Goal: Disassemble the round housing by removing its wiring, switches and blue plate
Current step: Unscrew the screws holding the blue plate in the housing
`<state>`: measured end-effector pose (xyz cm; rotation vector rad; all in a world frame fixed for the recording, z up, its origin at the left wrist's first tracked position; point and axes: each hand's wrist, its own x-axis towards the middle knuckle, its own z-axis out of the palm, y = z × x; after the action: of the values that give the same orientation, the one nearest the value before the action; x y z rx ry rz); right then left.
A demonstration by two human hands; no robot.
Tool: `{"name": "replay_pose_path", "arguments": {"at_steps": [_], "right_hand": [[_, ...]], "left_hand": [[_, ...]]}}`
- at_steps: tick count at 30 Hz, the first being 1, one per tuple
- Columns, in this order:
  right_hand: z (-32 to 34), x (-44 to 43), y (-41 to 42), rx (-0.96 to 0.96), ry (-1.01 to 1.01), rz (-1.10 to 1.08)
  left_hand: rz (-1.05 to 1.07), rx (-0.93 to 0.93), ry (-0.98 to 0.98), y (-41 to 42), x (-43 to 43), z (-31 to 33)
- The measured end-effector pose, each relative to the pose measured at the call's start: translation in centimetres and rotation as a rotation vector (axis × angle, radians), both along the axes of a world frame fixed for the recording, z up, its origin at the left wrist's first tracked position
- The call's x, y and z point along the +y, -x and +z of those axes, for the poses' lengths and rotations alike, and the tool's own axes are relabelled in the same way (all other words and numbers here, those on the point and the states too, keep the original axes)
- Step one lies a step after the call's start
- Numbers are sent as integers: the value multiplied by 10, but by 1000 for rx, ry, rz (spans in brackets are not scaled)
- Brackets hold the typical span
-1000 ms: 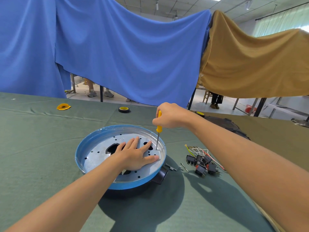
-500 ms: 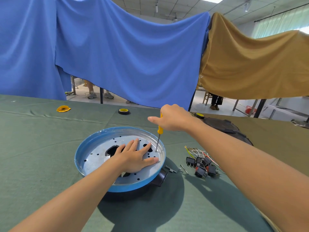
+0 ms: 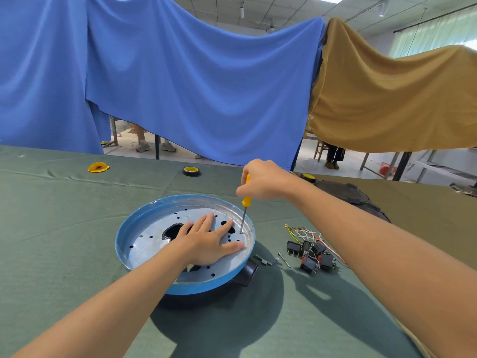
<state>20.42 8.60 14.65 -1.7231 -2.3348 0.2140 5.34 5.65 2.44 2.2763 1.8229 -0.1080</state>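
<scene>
Left hand pressed flat on the blue plate atop the round housing on the table, apparently steadying it while the right hand grips an upright screwdriver at the rim; removed switches lie beside

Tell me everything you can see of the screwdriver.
The screwdriver has a yellow plastic-looking grip and a thin grey metal shaft. It stands nearly upright, tip down on the silvery face of the blue plate, near its right rim. The right hand holds the grip, fingers covering part of it.
</scene>
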Motion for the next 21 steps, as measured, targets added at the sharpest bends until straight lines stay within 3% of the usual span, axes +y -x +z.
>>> {"name": "replay_pose_path", "arguments": {"at_steps": [4,10,15,21], "right_hand": [[-2,1,-1,-75,-62,-62],[-1,3,-3,30,-5,-14],[-3,3,-3,-47,-88,-38],[-1,3,-1,-28,-23,-13]], "left_hand": [[-3,8,4,0,1,0],[1,12,9,0,1,0],[2,11,9,-1,-1,2],[4,4,14,-1,-4,4]]}}
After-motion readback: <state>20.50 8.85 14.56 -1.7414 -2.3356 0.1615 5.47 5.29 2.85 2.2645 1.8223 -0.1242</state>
